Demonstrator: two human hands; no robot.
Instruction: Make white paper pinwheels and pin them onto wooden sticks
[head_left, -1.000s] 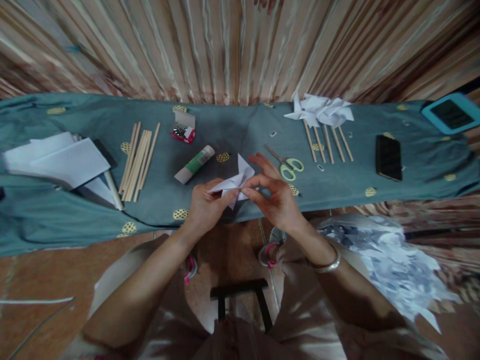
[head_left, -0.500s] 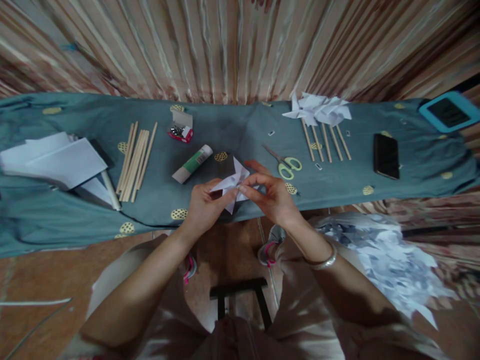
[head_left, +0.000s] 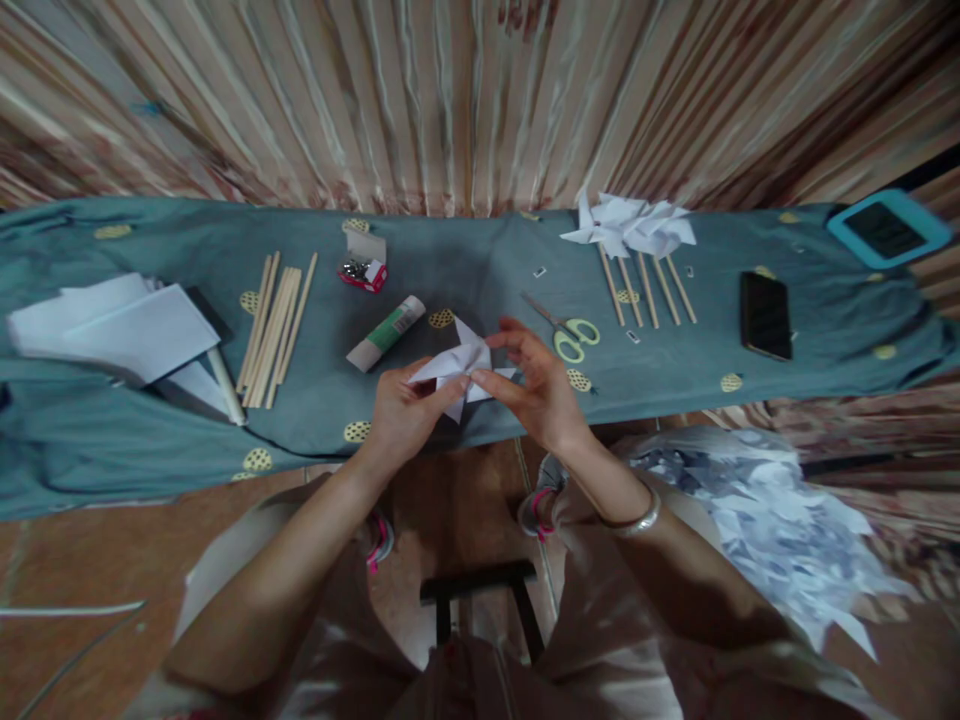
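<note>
Paper pinwheel [head_left: 459, 362], held near the centre of the frame above the front edge of the cloth-covered table [head_left: 465, 255]. The left hand [head_left: 401, 418] is closed in a pinch, thumb on top, on the pinwheel's left side. The right hand [head_left: 541, 392] is partly curled, its thumb tip at the hub and its other fingers spread above the right-hand blades; whether it grips anything small there cannot be told. Wooden sticks [head_left: 274, 335] lie at centre left, a small box [head_left: 365, 265] of metal pieces at upper left of centre, and scissors [head_left: 562, 323] right of centre.

Handling (judged): the piece should be very light, thin and springy, stiffer where layers overlap at the hub and soft along the free blades. Paper should slip little, but points may crease and the hub may tear under hard pressure. The best hold is a flat, gentle pinch close to the hub, leaving the blade tips free.
</note>
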